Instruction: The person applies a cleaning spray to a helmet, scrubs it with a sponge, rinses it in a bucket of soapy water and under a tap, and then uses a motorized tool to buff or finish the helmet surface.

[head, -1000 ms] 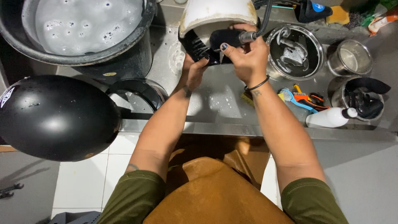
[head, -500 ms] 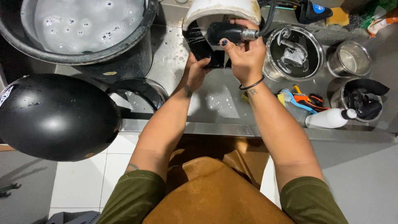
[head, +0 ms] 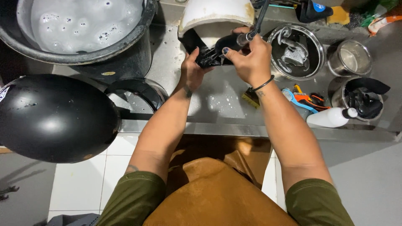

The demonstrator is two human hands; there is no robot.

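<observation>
A white helmet [head: 215,14] lies on the wet metal counter [head: 217,96] with its dark inner lining [head: 197,44] turned toward me. My left hand [head: 192,69] grips the black lining at the helmet's lower edge. My right hand [head: 249,56] is closed round a black spray nozzle [head: 230,42] on a hose [head: 261,16], pointed at the lining beside my left fingers. A dark band circles my right wrist.
A large black tub of soapy water [head: 79,31] stands at the back left. A black helmet [head: 50,117] with its visor [head: 138,94] sits at the left counter edge. Steel pots [head: 297,52], a brush [head: 251,97], a white bottle [head: 328,118] lie to the right.
Both hands and the nozzle have shifted a little up and back toward the white helmet; my left hand moved from the counter side onto the black lining.
</observation>
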